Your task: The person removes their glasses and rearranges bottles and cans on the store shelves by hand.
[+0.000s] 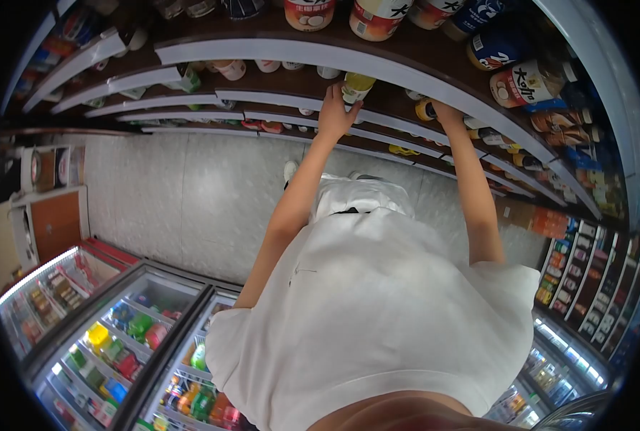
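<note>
My left hand point(339, 112) reaches to a middle shelf, its thumb and fingers closed around a bottle with a yellow-green upper part and a pale label point(356, 87). My right hand point(447, 115) reaches into the shelves farther right, partly under a white shelf edge. Beside it is a yellow and dark container point(425, 110). The right fingers are hidden, so whether they touch or hold that container does not show.
White-edged shelves point(277, 50) curve across the top, stocked with drinks. Large red-and-white labelled bottles point(524, 85) stand on the upper shelf. Behind me are glass-door drink coolers point(137, 323). Grey floor point(190, 194) lies between, with packaged goods on a rack point(585, 276) at right.
</note>
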The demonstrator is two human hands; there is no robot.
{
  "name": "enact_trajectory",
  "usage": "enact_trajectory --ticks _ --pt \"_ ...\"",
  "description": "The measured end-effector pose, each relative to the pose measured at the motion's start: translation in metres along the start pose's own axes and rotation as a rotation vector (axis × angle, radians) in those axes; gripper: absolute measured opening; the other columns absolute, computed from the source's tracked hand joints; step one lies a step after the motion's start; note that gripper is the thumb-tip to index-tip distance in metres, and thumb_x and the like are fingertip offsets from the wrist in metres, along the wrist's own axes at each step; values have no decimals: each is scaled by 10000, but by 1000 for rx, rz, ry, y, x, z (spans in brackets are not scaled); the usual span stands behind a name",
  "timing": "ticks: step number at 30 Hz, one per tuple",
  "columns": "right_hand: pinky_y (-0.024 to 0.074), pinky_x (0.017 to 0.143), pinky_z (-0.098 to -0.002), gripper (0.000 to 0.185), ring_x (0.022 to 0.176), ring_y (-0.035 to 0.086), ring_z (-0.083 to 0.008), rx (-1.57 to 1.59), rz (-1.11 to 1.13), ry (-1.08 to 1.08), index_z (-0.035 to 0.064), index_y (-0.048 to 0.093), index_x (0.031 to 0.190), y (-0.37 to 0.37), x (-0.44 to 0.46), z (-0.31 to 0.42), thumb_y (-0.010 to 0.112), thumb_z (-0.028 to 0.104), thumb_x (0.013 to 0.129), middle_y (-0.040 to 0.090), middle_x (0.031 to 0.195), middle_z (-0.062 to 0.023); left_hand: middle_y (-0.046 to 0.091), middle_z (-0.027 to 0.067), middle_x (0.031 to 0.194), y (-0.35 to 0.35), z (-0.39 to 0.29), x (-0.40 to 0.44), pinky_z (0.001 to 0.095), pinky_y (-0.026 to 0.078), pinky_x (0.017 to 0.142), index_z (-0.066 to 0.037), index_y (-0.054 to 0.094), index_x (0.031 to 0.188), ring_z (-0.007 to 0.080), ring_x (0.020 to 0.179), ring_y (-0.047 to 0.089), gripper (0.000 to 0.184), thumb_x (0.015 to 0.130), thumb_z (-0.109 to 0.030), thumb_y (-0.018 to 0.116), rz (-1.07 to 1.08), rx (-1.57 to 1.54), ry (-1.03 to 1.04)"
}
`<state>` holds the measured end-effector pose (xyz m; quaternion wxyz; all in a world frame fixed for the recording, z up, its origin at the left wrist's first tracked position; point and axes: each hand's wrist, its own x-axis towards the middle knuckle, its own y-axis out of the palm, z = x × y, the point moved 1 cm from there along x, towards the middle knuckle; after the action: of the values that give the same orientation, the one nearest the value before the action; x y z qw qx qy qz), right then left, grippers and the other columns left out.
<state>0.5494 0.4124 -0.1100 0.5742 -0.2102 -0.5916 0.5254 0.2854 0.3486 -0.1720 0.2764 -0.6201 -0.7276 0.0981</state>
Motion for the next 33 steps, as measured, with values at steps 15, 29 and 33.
enact_trajectory --ticks 15,29,33 --pt "452 796 -412 272 930 579 -337 -89 78 309 54 624 969 11 23 65 581 263 800 624 964 -180 514 161 1088 -47 14 21 408 489 716 -54 449 1170 309 905 606 490 750 -180 669 254 -108 45" --pt "487 693 -386 233 756 639 -312 246 -164 726 50 654 893 -25 -45 56 607 256 796 660 780 -130 626 144 894 -18 -13 22 377 499 657 -33 588 991 276 775 643 251 794 -182 629 340 -229 185" --pt "496 641 -334 221 661 658 -234 401 -4 774 56 658 896 -30 -99 7 604 248 800 665 759 -117 639 137 902 25 -57 15 328 517 687 -13 584 1020 260 775 651 274 810 -183 631 417 -232 233"
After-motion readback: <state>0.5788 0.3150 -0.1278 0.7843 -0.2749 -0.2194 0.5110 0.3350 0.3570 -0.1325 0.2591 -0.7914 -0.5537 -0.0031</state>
